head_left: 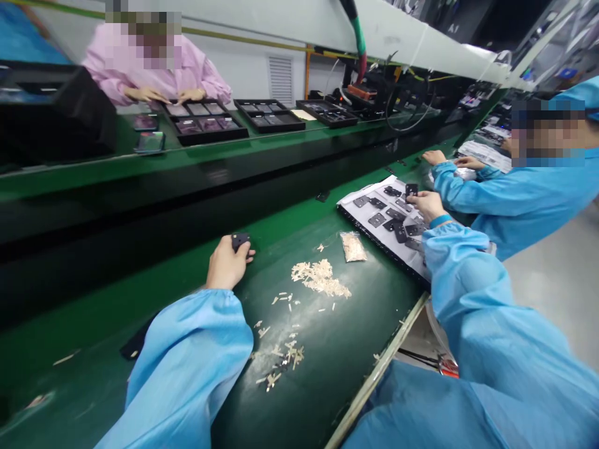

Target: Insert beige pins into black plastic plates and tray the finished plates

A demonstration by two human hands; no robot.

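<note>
My left hand (pixel 225 265) is closed around a small black plate-like part (pixel 240 241), out over the green belt on the far side of the work surface. My right hand (pixel 429 207) pinches another black part (pixel 411 189) with holes in it. Below that hand lies a black tray with a white liner (pixel 358 211), where several similar black parts (pixel 377 219) are scattered. Between my hands, a heap of small pale strips (pixel 321 278) rests on the dark green surface. Beside it is a clear bag (pixel 354 247) filled with pale pieces.
Loose strips (pixel 292 357) lie near my left sleeve, and a dark piece (pixel 136 340) shows partly behind it. A co-worker in blue (pixel 528 199) works at the right. Across the belt, a person in pink (pixel 154 68) handles black trays (pixel 210 134).
</note>
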